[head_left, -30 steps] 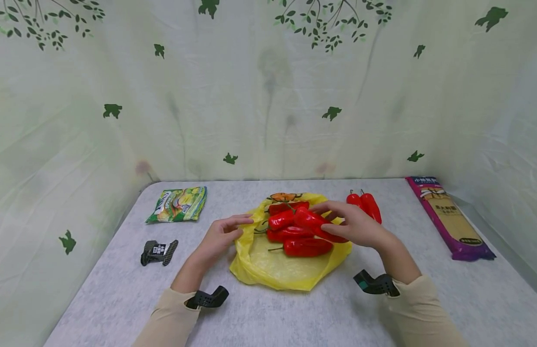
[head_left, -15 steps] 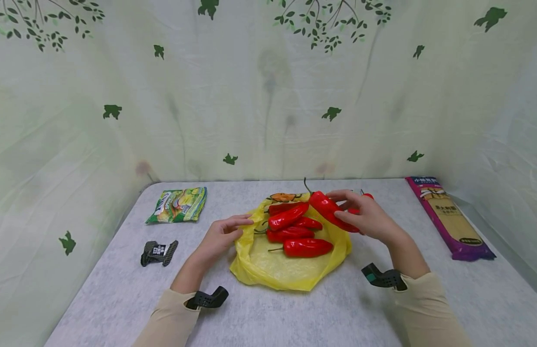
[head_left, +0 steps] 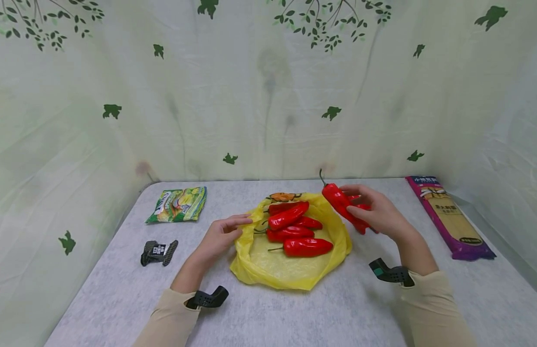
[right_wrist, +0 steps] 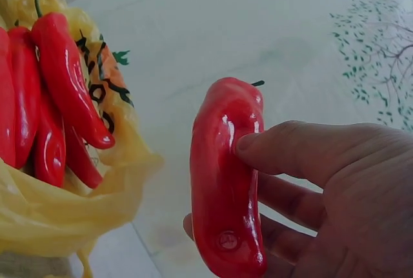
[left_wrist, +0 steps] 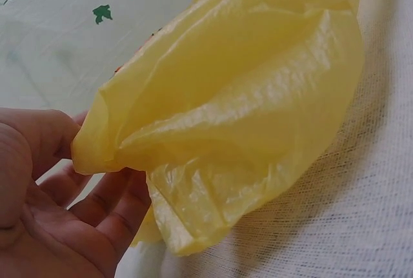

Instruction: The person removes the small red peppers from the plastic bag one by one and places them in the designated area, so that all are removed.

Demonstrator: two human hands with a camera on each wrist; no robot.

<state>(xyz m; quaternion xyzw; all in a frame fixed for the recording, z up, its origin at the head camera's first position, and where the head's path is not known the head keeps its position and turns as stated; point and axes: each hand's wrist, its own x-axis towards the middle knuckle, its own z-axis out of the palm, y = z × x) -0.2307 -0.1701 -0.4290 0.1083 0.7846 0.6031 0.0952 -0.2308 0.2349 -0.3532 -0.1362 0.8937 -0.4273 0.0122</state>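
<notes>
A red pepper [head_left: 337,198] with a thin dark stem is held by my right hand [head_left: 379,212], just right of the yellow plastic bag [head_left: 279,275]. The right wrist view shows the thumb on one side of that pepper [right_wrist: 219,162] and the fingers behind it. Several more red peppers [head_left: 290,234] lie piled in the open mouth of the bag. My left hand [head_left: 221,238] is at the bag's left rim; in the left wrist view the bag's edge [left_wrist: 97,149] is pinched between thumb and fingers.
Behind my right hand are other red peppers on the table, mostly hidden. A purple noodle packet [head_left: 452,219] lies at the right. On the left are a green snack packet [head_left: 178,205] and a small black-wrapped item [head_left: 158,252]. A leaf-printed curtain [head_left: 268,86] hangs behind the table.
My right hand has lifted the pepper off the pile and carried it right and away from me, past the bag's rim. My left hand has stayed at the bag.
</notes>
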